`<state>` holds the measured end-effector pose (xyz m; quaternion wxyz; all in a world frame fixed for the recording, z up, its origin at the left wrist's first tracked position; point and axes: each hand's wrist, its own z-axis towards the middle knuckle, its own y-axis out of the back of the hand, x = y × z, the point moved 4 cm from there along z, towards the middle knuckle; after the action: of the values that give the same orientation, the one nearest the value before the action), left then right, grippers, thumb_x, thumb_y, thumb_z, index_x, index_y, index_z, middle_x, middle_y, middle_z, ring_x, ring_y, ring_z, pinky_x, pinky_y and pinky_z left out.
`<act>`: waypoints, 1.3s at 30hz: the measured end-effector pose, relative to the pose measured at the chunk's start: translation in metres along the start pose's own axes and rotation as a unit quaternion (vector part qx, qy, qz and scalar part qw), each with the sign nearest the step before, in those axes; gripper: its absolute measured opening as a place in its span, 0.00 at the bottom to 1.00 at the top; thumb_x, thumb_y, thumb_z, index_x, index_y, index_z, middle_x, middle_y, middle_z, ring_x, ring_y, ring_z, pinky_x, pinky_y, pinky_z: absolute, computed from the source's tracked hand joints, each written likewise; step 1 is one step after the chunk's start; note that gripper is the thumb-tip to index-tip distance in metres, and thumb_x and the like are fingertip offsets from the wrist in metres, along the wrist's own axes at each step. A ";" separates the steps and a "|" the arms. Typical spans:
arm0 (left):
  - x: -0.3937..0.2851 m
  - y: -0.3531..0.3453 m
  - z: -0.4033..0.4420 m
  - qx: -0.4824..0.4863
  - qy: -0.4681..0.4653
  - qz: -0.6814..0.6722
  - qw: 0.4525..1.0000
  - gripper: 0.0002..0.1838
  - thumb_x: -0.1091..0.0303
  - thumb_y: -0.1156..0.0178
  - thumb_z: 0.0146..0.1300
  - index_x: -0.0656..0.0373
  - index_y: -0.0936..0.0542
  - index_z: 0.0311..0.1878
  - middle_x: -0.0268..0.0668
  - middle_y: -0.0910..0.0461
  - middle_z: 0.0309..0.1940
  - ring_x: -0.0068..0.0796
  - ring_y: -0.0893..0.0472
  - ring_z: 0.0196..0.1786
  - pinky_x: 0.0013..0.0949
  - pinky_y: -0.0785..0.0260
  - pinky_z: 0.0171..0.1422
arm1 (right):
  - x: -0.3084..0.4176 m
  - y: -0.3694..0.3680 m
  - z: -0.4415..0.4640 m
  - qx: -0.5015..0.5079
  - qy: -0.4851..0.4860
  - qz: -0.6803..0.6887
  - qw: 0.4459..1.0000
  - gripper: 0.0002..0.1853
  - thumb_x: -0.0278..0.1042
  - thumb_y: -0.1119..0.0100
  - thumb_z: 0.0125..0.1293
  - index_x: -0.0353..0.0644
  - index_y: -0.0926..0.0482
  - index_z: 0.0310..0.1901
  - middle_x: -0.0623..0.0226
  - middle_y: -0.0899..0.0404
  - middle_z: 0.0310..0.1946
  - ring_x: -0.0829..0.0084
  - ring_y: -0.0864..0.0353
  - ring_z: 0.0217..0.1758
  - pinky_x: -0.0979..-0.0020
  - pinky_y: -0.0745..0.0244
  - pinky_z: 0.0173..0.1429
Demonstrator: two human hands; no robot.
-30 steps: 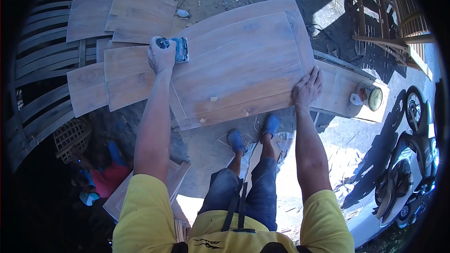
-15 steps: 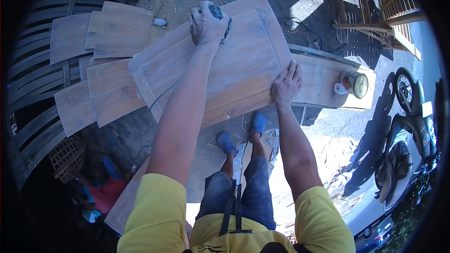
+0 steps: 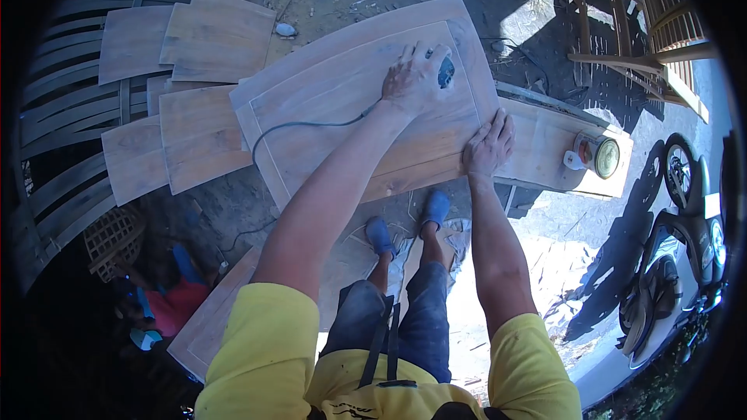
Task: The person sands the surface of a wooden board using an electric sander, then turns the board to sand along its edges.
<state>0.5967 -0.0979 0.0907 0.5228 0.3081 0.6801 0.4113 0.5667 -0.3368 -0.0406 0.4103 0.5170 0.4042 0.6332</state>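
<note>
My left hand (image 3: 408, 84) is closed over a corded power sander (image 3: 445, 71) whose dark body shows beyond my fingers. The sander lies against the upper right part of a wooden panel (image 3: 342, 85) with a curved top edge and an inset border. A dark cord (image 3: 311, 124) runs back from the tool across the panel's left side. At the panel's lower right corner, my right hand (image 3: 489, 142) grips the edge, fingers over it and thumb on the face. Pale dust covers both hands.
Several wooden panels (image 3: 206, 136) lie on a slatted bench (image 3: 62, 105) at left. A tin can (image 3: 606, 157) stands on the board (image 3: 537, 140) at right. Another person (image 3: 177, 303) is low at left. A motorcycle (image 3: 681, 225) and slatted wooden furniture (image 3: 669, 39) are at right.
My left hand has slid the sander rightward and slightly down across the panel, and more of the cord shows. My right hand stays at the same corner. The whole view has shifted a little.
</note>
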 end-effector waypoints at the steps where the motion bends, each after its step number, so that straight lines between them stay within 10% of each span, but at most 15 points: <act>1: 0.015 0.010 -0.012 -0.003 0.007 -0.002 1.000 0.31 0.54 0.24 0.57 0.44 0.21 0.65 0.45 0.22 0.61 0.51 0.20 0.67 0.56 0.21 0.65 | -0.003 0.001 0.001 -0.003 -0.004 -0.006 1.000 0.29 0.41 0.49 0.80 0.46 0.30 0.80 0.51 0.31 0.78 0.49 0.34 0.81 0.48 0.42 0.84; 17: -0.005 -0.006 -0.003 -0.053 0.034 -0.058 0.996 0.30 0.54 0.27 0.58 0.48 0.21 0.63 0.48 0.22 0.58 0.54 0.21 0.66 0.57 0.20 0.64 | 0.001 0.000 0.004 0.014 0.007 0.006 1.000 0.28 0.44 0.54 0.84 0.48 0.31 0.81 0.53 0.31 0.78 0.50 0.33 0.81 0.48 0.40 0.83; 39: 0.288 0.129 -0.261 -0.208 0.271 0.048 0.939 0.26 0.57 0.26 0.60 0.48 0.21 0.60 0.42 0.18 0.55 0.52 0.16 0.57 0.53 0.21 0.60 | 0.003 -0.003 -0.002 0.021 -0.018 -0.006 1.000 0.29 0.48 0.59 0.85 0.50 0.32 0.81 0.55 0.32 0.80 0.50 0.34 0.82 0.49 0.42 0.84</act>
<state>0.2674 0.1456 0.1029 0.3512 0.1018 0.6798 0.6357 0.5646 -0.3328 -0.0425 0.4104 0.5341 0.4130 0.6130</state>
